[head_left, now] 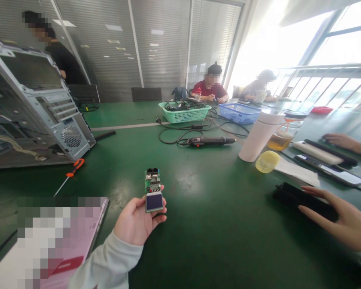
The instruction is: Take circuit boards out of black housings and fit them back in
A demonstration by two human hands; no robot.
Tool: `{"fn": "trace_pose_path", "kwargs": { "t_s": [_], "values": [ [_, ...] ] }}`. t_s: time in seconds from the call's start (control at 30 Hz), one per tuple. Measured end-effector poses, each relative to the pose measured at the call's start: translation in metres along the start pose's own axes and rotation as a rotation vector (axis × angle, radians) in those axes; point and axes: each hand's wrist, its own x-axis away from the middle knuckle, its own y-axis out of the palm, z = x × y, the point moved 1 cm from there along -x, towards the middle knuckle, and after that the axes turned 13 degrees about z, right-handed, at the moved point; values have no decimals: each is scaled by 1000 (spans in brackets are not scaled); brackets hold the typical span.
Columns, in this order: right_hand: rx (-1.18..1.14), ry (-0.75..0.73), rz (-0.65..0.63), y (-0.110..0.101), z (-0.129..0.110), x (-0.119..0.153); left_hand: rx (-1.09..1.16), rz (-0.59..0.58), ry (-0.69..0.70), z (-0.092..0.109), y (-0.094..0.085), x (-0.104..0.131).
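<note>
My left hand (pixel 135 222) is closed around the lower part of a small green circuit board (pixel 153 182), held face up above the table. The board carries a dark rectangular display at its near end and two black sockets at its far end. Over on the right, my right hand (pixel 345 220) has its thumb and fingers around a long black case-like object (pixel 307 202) at table height. Its exact kind does not show, and the palm hides part of it.
On the green table (pixel 198 241) are an opened computer case (pixel 57 116), a screwdriver (pixel 74 170), a pink-and-white booklet (pixel 78 237), an electric screwdriver (pixel 210 141), a green basket (pixel 186 115) of cables, a blue basket (pixel 239 113) and a pale tumbler (pixel 260 136). A co-worker's hand (pixel 344 141) rests far right.
</note>
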Motion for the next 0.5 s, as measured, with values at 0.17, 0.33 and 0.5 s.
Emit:
{"fn": "trace_pose_path", "kwargs": {
  "t_s": [0.17, 0.33, 0.5],
  "values": [
    [128, -168, 141, 4, -65, -18, 19, -47, -19, -1, -3, -1],
    [-248, -292, 111, 26, -172, -27, -8, 9, -43, -5, -5, -9],
    [-656, -252, -120, 59, -257, -37, -105, 47, 5, -12, -4, -14]
  ]
}}
